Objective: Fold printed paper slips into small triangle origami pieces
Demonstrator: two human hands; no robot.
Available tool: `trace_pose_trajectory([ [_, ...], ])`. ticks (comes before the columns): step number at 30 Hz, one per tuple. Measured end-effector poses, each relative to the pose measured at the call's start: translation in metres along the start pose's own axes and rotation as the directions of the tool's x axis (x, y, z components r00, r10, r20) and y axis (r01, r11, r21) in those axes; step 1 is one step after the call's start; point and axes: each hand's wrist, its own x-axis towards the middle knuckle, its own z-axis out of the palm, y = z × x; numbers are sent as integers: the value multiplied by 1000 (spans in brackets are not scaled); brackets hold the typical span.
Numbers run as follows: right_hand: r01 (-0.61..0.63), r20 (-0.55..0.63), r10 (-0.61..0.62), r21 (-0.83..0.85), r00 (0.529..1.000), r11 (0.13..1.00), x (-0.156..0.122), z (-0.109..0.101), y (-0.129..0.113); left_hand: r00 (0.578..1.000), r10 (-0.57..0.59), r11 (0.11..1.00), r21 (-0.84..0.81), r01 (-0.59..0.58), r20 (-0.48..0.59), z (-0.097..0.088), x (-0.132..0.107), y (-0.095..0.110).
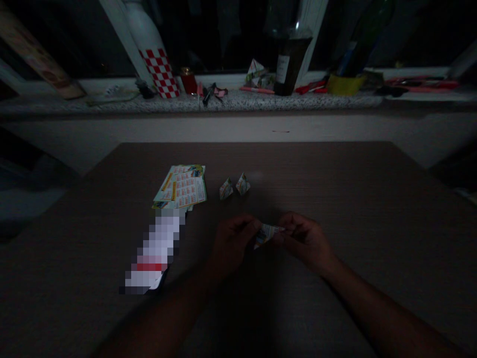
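Between my two hands is a small piece of folded printed paper point(265, 234), roughly triangular, with a point toward me. My left hand point(233, 241) pinches its left side between thumb and fingers. At its right corner my right hand point(303, 241) has the paper pinched in the fingertips. Two small folded paper shapes point(243, 185) stand side by side on the table beyond my hands. Left of them lies a loose stack of printed paper sheets point(182, 186). The dim light hides the finer folds.
A phone point(154, 253), its screen blurred out, lies on the brown table point(354, 199) left of my left arm. Along the granite windowsill point(231, 103) stand a red-checkered white bottle point(158, 64), a dark bottle point(288, 67), a yellow pot point(346, 84) and another folded paper shape point(255, 72).
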Motion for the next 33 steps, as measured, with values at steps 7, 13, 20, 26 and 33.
trace_pose_trajectory([
  [7,134,192,-81,-286,978,949,-1,8,4,996,-85,981,-175,83,-2,8,0,-5],
  [13,262,167,-209,-431,964,864,-2,11,-2,990,-125,948,-287,138,64,12,1,-19],
  [20,297,176,-243,-434,954,850,-2,7,1,990,-119,952,-276,134,71,10,1,-17],
  [26,311,163,-266,-426,950,850,-3,6,0,989,-110,956,-261,133,99,9,1,-17],
  [33,152,20,-152,-258,988,954,-5,1,13,994,-78,985,-151,88,75,10,-2,-11],
])
